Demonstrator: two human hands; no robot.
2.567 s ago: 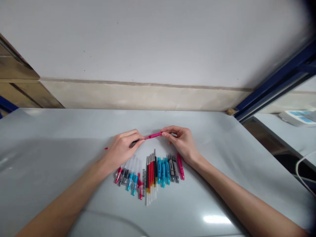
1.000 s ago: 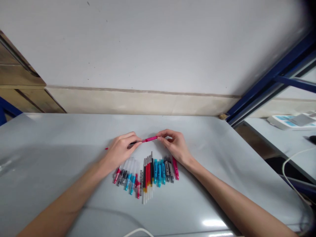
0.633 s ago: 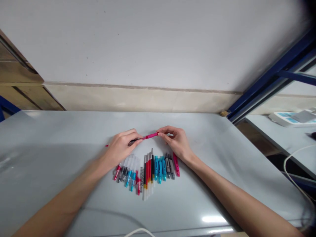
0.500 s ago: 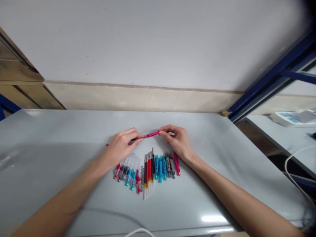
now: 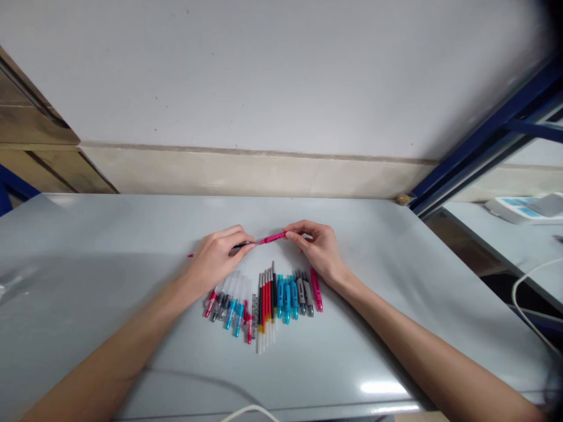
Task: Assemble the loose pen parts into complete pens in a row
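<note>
Showing, in head view, a slim, slanted pink barrel [image 5: 275,237], thinner toward its left end, pinched at the other by the right hand [image 5: 322,247], just beyond fingertips of the left hand [image 5: 217,252] closed around a dark rod [image 5: 240,245].

Your left hand [image 5: 220,252] hides part of the black refill [image 5: 240,246], and you can't tell whether the red bit [image 5: 190,255] showing past your knuckles joins it. Your right hand [image 5: 317,245] covers one end of the pink barrel [image 5: 274,237]; where refill and barrel come together is too small for you to read. The springs [image 5: 254,316] blur into one strip, and the clear tubes [image 5: 235,284] fade into the tabletop [image 5: 153,223]. The bottom edge crops both your forearms and the white cord [image 5: 250,408]. The right edge cuts the white box [image 5: 505,211], its blue markings unreadable.
</note>
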